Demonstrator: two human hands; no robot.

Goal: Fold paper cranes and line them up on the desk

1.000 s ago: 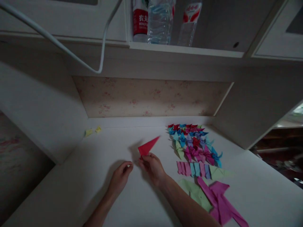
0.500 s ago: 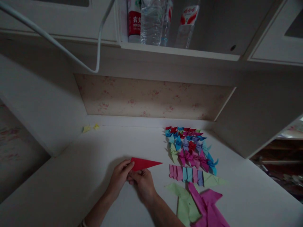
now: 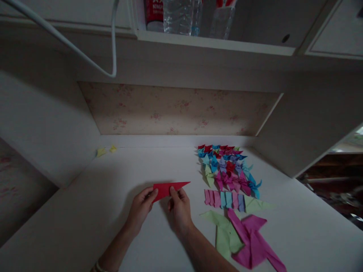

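Between my two hands is a red folded paper (image 3: 163, 190), a long wedge with its sharp point to the right. My left hand (image 3: 141, 206) pinches its wide left end, thumb in front. My right hand (image 3: 180, 208) grips its lower edge near the middle, thumb on the front face and fingers behind it, partly hidden. The paper is held just above the white desk (image 3: 159, 245). Right of my hands lie small folded paper strips (image 3: 224, 199) in a row, and a pale green folded paper (image 3: 256, 204) at the row's end.
Several rows of colourful folded paper cranes (image 3: 227, 166) stand at the back right. A large magenta folded paper (image 3: 252, 241) overlaps a green folded paper (image 3: 225, 234) at front right. Yellow paper scraps (image 3: 101, 152) lie back left. A white cable (image 3: 85, 56) hangs above; plastic bottles (image 3: 178, 17) stand on the shelf.
My right hand has shifted from below the red paper's lower edge to a pinch with the thumb on its front. The paper's tip has tilted up. The view has dipped slightly.
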